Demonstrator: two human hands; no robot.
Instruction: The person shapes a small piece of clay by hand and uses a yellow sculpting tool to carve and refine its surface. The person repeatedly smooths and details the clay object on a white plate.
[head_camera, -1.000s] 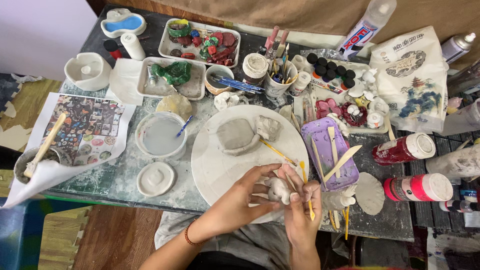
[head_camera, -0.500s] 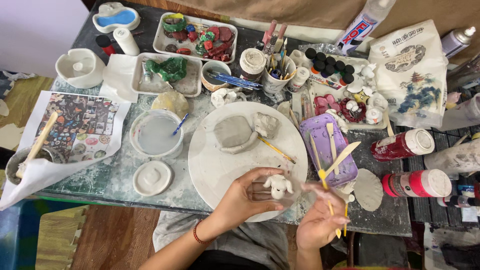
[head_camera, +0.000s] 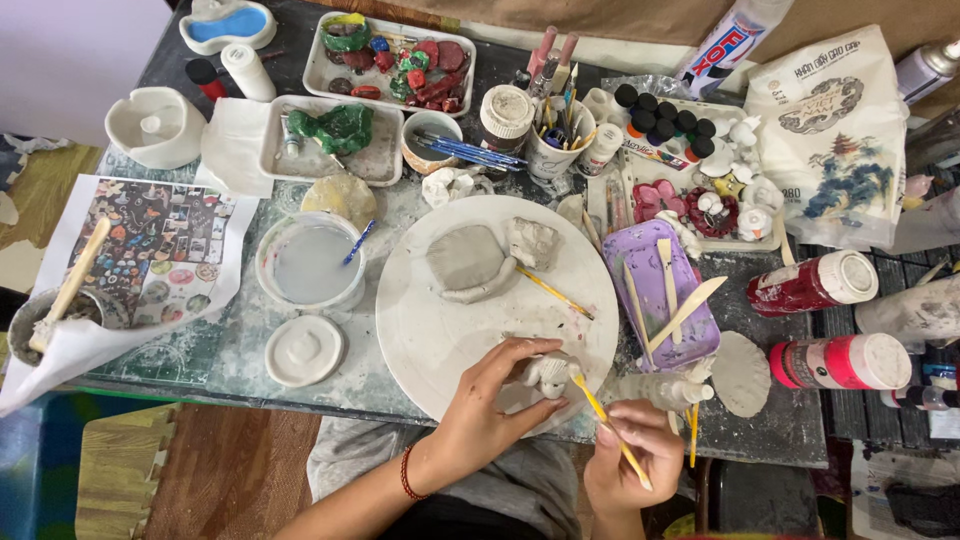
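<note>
My left hand (head_camera: 487, 400) grips a small pale clay figure (head_camera: 547, 374) over the near edge of a round white work board (head_camera: 430, 330). My right hand (head_camera: 632, 460) holds a thin yellow tool (head_camera: 606, 416) like a pen, with its tip touching the figure's right side. On the board's far half lie a flat grey clay slab (head_camera: 465, 257), a clay lump (head_camera: 532, 241) and a yellow-handled brush (head_camera: 555, 292).
A tub of cloudy water (head_camera: 310, 264) and its lid (head_camera: 304, 350) sit left of the board. A purple tray (head_camera: 668, 296) holds wooden tools on the right, with two red paint bottles (head_camera: 815, 283) beyond. Trays of painted pieces, brush cups and paint pots crowd the far side.
My right hand has dropped toward me and regripped the yellow tool, now pointing it at the figure. My left hand has kept the figure near the board's front edge.
</note>
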